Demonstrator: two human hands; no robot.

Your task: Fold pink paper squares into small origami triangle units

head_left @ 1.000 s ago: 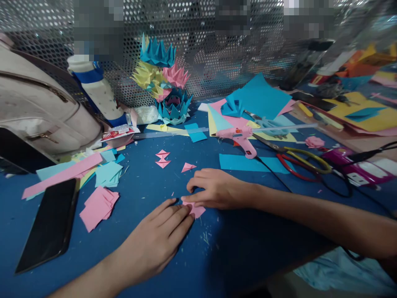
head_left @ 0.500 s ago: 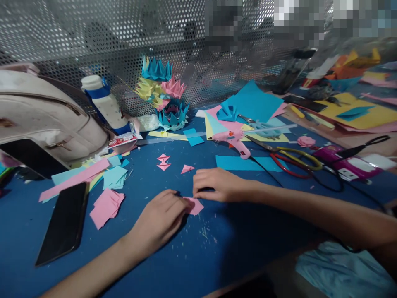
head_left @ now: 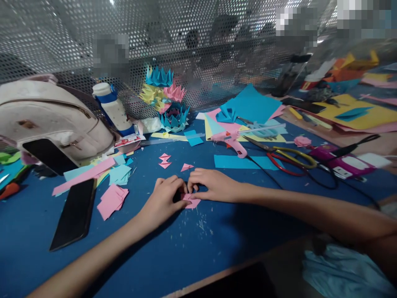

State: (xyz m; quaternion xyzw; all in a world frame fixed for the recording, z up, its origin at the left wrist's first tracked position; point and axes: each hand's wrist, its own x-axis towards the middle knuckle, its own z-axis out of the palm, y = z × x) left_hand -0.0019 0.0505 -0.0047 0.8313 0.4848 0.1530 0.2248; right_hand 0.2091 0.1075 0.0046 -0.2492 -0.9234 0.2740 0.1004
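A small piece of pink paper (head_left: 193, 203) lies on the blue table between my hands. My left hand (head_left: 166, 195) grips its left side, thumb on top and fingers curled behind. From the right, the thumb and bent fingers of my right hand (head_left: 214, 185) pinch its upper edge, so part of the sheet is hidden. Just beyond are a folded pink triangle (head_left: 187, 167) and two more small pink folded pieces (head_left: 165, 160). A stack of pink paper squares (head_left: 112, 201) rests left of my left hand.
A black phone (head_left: 74, 215) lies at left, near a backpack (head_left: 52, 116) and a bottle (head_left: 113, 109). Paper flowers (head_left: 174, 117) stand by the perforated metal panel. To the right are a pink glue gun (head_left: 229, 140) with its cord, scissors (head_left: 288, 157) and coloured sheets (head_left: 254, 103).
My hands have come together over the pink paper. The right hand has moved left onto its edge, and the left hand's fingers have lifted and curled. The view has shifted slightly.
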